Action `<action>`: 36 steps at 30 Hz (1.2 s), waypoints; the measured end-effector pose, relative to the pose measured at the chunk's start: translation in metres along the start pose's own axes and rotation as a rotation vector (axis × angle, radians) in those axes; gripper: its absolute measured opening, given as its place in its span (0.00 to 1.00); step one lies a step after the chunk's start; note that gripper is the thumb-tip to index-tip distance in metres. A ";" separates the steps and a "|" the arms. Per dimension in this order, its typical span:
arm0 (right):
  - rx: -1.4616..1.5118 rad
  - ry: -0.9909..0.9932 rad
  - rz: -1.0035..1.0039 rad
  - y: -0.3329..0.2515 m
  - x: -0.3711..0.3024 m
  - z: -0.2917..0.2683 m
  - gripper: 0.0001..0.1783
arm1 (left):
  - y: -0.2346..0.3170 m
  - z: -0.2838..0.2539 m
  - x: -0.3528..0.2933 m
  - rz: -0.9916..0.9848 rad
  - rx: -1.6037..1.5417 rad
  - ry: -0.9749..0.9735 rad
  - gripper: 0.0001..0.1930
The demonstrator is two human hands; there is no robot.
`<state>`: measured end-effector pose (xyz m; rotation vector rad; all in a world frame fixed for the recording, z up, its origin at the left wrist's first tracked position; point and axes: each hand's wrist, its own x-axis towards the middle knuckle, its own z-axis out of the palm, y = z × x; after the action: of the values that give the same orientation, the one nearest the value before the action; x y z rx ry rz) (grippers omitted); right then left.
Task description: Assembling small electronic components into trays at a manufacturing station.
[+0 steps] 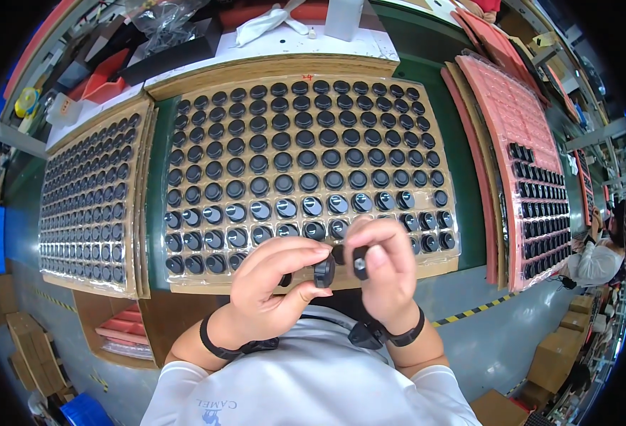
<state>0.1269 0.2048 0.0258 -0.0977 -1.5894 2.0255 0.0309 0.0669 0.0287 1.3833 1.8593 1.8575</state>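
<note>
My left hand [265,282] pinches a round black knob-like part [324,272] on edge between its thumb and fingers. Close beside it, my right hand [392,277] grips a smaller black piece [360,264] with a pale, shiny spot at its centre. The two pieces are a little apart, above the near edge of a clear plastic tray [422,199] on cardboard. Rows of black round parts [282,162] fill most of that tray. In the nearer rows several parts have glossy, tilted tops. My hands hide some of the nearest pockets.
To the left stands a stacked tray [85,213] of similar black parts. On the right, a pink tray [501,92] is partly filled with black parts. White gloves [263,27] and a translucent container [343,18] lie on the white bench behind. A person [597,261] sits at far right.
</note>
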 end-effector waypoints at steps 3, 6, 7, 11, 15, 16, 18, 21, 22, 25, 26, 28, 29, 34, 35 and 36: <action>-0.411 -0.153 -0.246 0.003 0.008 -0.005 0.12 | -0.001 -0.001 0.000 0.027 0.015 -0.005 0.19; -0.427 -0.160 -0.249 0.002 0.003 -0.004 0.12 | 0.001 -0.001 0.001 0.025 -0.015 -0.026 0.19; -0.236 -0.089 -0.129 0.001 -0.001 -0.002 0.14 | 0.000 -0.001 0.001 0.024 -0.015 -0.025 0.19; -0.373 -0.124 -0.214 0.007 0.003 0.000 0.15 | 0.001 0.000 0.000 0.037 0.010 -0.016 0.19; -0.164 -0.061 -0.159 0.004 -0.001 0.005 0.17 | 0.003 -0.001 -0.002 -0.027 -0.046 -0.022 0.19; 0.022 -0.002 -0.079 0.003 -0.002 0.006 0.18 | 0.003 -0.001 -0.002 -0.023 -0.040 -0.019 0.19; -0.044 -0.039 -0.086 0.008 -0.003 0.005 0.17 | 0.002 -0.001 -0.002 -0.014 -0.025 -0.014 0.19; -0.174 -0.111 -0.102 0.011 -0.005 0.001 0.16 | 0.002 -0.001 -0.002 -0.023 -0.044 -0.021 0.19; -0.092 -0.119 -0.081 0.010 -0.005 -0.001 0.17 | 0.001 -0.001 -0.003 -0.027 -0.054 -0.025 0.19; 0.073 -0.137 -0.038 0.007 -0.004 -0.005 0.18 | -0.004 -0.002 -0.004 0.008 -0.024 -0.031 0.20; -0.006 -0.136 -0.043 0.006 -0.005 -0.004 0.18 | -0.005 -0.003 -0.004 0.026 -0.009 -0.034 0.20; -0.162 -0.135 -0.054 0.005 -0.005 -0.004 0.18 | -0.006 -0.003 -0.004 0.044 0.002 -0.027 0.21; -0.162 -0.135 -0.053 0.005 -0.005 -0.005 0.18 | -0.007 -0.003 -0.003 0.063 0.014 -0.020 0.21; -0.441 -0.194 -0.185 0.005 -0.001 -0.012 0.19 | -0.007 -0.003 -0.007 -0.014 0.017 -0.018 0.23; -0.498 -0.212 -0.236 0.004 0.001 -0.014 0.18 | -0.007 -0.003 -0.007 -0.014 0.016 -0.019 0.23; -0.556 -0.229 -0.288 0.004 0.003 -0.015 0.17 | -0.008 -0.003 -0.007 -0.027 0.003 -0.028 0.24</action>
<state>0.1292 0.2186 0.0188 0.1547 -2.1362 1.3758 0.0292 0.0613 0.0191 1.3713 1.8595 1.8141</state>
